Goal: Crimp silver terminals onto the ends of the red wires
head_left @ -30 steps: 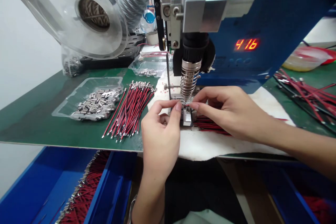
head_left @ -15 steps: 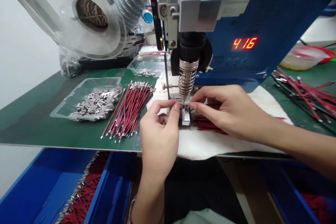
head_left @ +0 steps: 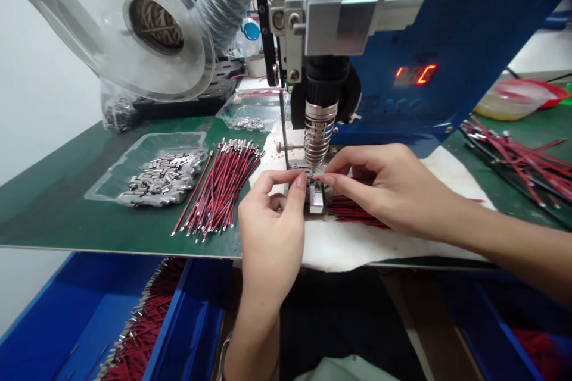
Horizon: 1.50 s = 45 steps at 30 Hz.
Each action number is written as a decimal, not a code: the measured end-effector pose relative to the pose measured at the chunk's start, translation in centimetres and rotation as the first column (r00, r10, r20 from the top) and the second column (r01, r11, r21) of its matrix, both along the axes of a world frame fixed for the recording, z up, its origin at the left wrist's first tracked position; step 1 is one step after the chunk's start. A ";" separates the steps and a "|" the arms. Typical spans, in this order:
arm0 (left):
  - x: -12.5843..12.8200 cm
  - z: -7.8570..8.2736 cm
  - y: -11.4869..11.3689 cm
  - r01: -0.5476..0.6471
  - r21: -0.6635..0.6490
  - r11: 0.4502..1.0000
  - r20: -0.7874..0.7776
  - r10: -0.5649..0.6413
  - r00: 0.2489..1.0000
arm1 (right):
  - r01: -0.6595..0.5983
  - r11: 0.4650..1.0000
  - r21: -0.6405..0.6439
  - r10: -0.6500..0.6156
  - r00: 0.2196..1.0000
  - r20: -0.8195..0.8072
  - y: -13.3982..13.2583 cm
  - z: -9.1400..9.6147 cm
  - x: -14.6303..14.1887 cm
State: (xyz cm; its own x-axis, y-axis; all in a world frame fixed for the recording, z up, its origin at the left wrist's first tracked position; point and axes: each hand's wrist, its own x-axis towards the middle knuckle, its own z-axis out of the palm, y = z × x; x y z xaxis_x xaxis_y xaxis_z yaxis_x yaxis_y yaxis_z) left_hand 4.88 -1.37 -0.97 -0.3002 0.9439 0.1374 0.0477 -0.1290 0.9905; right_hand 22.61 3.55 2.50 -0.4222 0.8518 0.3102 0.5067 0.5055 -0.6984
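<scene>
My left hand (head_left: 272, 232) pinches something small between thumb and forefinger at the left side of a small metal fixture (head_left: 316, 197), directly below the coiled metal tip of the machine head (head_left: 318, 134). My right hand (head_left: 388, 187) pinches from the right side of the same spot, fingertips almost touching the left ones. What sits between the fingertips is too small to name. Red and black wires (head_left: 353, 209) lie under my right hand on a white pad (head_left: 339, 244).
A bundle of red wires with metal ends (head_left: 218, 187) and a clear bag of metal sleeves (head_left: 156, 175) lie on the green bench to the left. More wires (head_left: 518, 161) at right. A clear reel (head_left: 125, 18) hangs above. Blue bins (head_left: 89, 321) below hold finished wires.
Both hands stay pinched at the fixture. The red display on the blue machine, which read 416, now shows broken segments.
</scene>
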 end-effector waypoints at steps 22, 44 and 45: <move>0.0 -0.2 0.2 0.003 0.000 1.000 -0.005 -0.003 1.000 | -0.002 1.000 0.024 0.002 1.000 0.006 -0.1 0.2 0.0; -0.1 -0.4 0.1 -0.010 0.004 1.000 -0.003 0.010 1.000 | 0.002 0.999 0.052 -0.004 0.999 0.034 -0.1 0.2 0.0; 0.0 -0.4 0.1 -0.008 0.005 1.000 -0.003 0.008 1.000 | 0.001 0.999 0.051 -0.003 0.999 0.035 -0.1 0.2 0.0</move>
State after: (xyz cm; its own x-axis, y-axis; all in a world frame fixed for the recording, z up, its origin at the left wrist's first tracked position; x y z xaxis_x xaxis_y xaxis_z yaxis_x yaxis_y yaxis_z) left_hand 4.83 -1.28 -1.35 -0.3070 0.9409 0.1429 0.0520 -0.1334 0.9897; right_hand 22.63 3.45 2.66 -0.4318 0.8362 0.3381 0.5313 0.5387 -0.6538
